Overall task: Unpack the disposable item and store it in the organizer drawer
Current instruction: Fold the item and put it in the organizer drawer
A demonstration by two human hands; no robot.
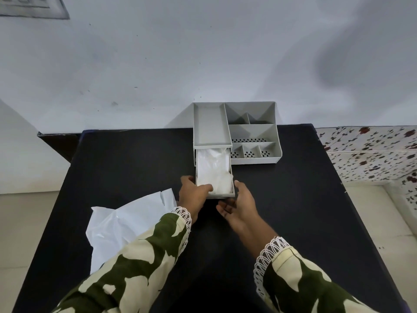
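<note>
A grey organizer with several compartments stands at the far edge of the black table. Its drawer is pulled out toward me and holds a crumpled white disposable item. My left hand grips the drawer's front left corner, with the thumb over the rim touching the white item. My right hand hovers palm up at the drawer's front right corner, fingers apart, holding nothing. An empty white plastic wrapper lies on the table to the left, partly under my left sleeve.
The black table stands against a pale wall. A floral-patterned surface lies to the right of the table, and a dark ledge is at the left rear.
</note>
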